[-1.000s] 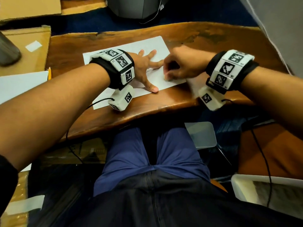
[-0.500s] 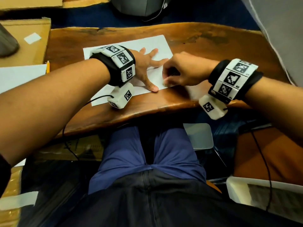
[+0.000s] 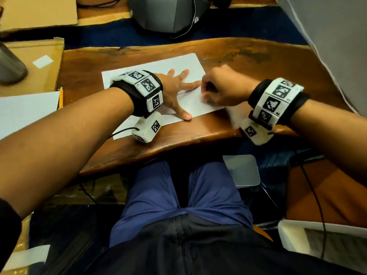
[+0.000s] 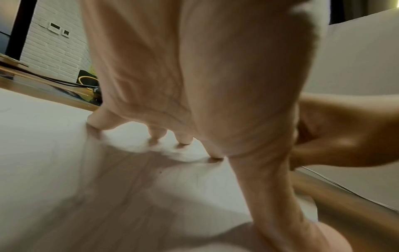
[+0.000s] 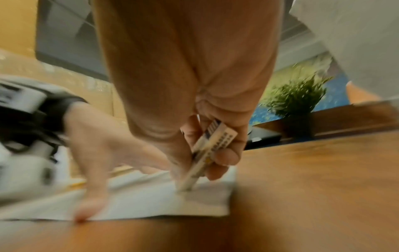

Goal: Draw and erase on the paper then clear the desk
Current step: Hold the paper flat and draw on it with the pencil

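Note:
A white sheet of paper (image 3: 158, 66) lies on the wooden desk (image 3: 248, 56). My left hand (image 3: 176, 90) lies spread on the sheet, its straight fingers (image 4: 183, 139) and thumb pressing it down. My right hand (image 3: 222, 90) is curled at the sheet's right edge. In the right wrist view its fingers (image 5: 224, 156) pinch a white eraser (image 5: 207, 150) in a printed sleeve, and the eraser's lower end touches the paper (image 5: 151, 201). From the head view the eraser is hidden under the hand.
A yellow pencil (image 3: 61, 97) lies at the desk's left end beside another white sheet (image 3: 23, 114). Cardboard (image 3: 45, 62) and a grey cylinder (image 3: 10, 66) sit further left, a dark grey bag (image 3: 168, 14) behind the desk, a small green plant (image 5: 298, 97) at the far right.
My right hand has shifted a little over the paper's right edge, back and forth, with the eraser on the sheet. My left hand has stayed pressed on the paper.

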